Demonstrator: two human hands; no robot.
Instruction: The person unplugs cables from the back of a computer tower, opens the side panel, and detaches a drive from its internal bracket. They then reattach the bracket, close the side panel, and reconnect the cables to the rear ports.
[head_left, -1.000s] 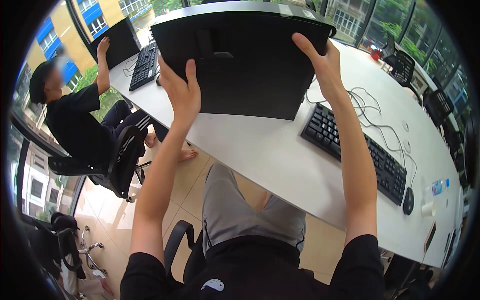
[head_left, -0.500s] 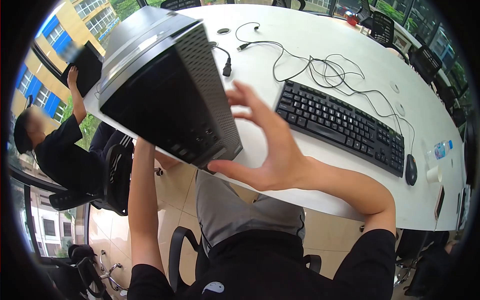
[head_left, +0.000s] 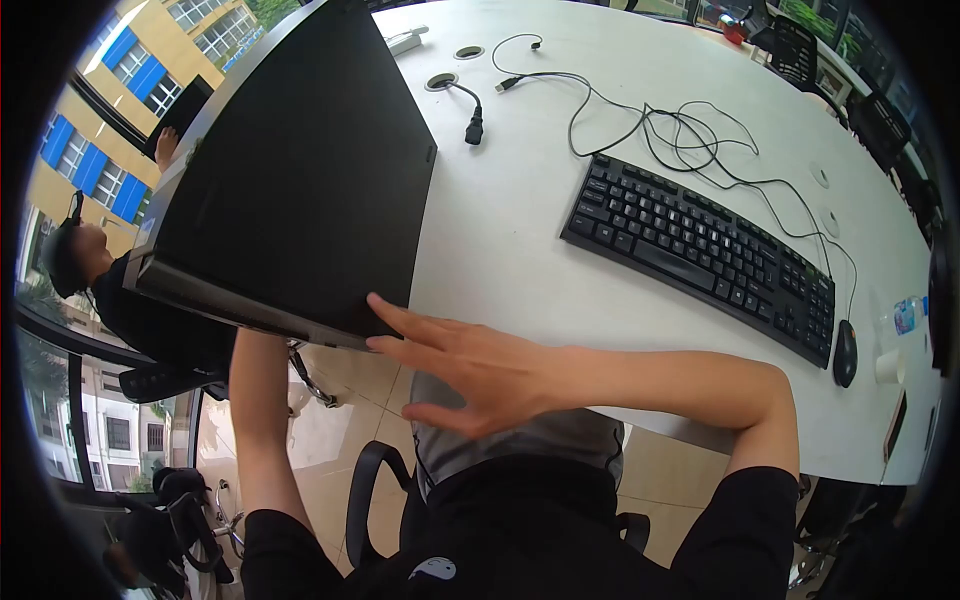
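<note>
A black desktop computer tower (head_left: 300,170) lies turned with its broad flat panel facing up, at the left of the table. Its narrow edge with a glossy strip points toward me. My right hand (head_left: 480,375) has its fingers spread, the tips right at the tower's near right corner. From below, my left forearm (head_left: 262,400) runs up to the tower's near edge, and the hand is hidden behind the case. A power cable (head_left: 474,128) with a black plug comes out of a table hole just right of the tower.
On the white table (head_left: 510,270) are a black keyboard (head_left: 705,255), a tangled USB cable (head_left: 680,140), a mouse (head_left: 845,354), a water bottle (head_left: 907,316) and a paper cup (head_left: 889,366). A seated person (head_left: 160,320) is at the left. A white power strip (head_left: 405,40) lies beyond the tower.
The tower has been turned from showing its front and vented side to showing its broad panel. My right hand has moved down and left, from its side to its near corner.
</note>
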